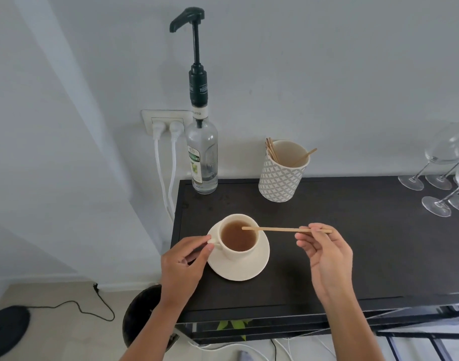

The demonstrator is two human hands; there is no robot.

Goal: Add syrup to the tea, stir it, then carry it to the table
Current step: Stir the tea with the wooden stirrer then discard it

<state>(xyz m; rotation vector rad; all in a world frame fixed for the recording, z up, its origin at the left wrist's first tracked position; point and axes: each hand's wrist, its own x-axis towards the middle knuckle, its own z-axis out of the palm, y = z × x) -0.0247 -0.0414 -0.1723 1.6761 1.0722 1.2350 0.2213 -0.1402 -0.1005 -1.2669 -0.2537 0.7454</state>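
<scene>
A cream cup of brown tea (pixel 238 237) stands on a cream saucer (pixel 251 268) near the left end of a black sideboard (pixel 353 256). My left hand (pixel 184 264) pinches the cup's handle at its left side. My right hand (pixel 324 254) holds a thin wooden stirrer (pixel 278 229) by its right end, level above the cup, with its tip over the tea. A clear syrup bottle (pixel 202 152) with a tall dark green pump stands at the back left corner, against the wall.
A patterned cup of several wooden stirrers (pixel 281 178) stands behind the tea. Wine glasses (pixel 437 196) crowd the right end. Two white plugs (pixel 167 128) and cables hang left of the bottle. The sideboard's left edge runs close to the saucer.
</scene>
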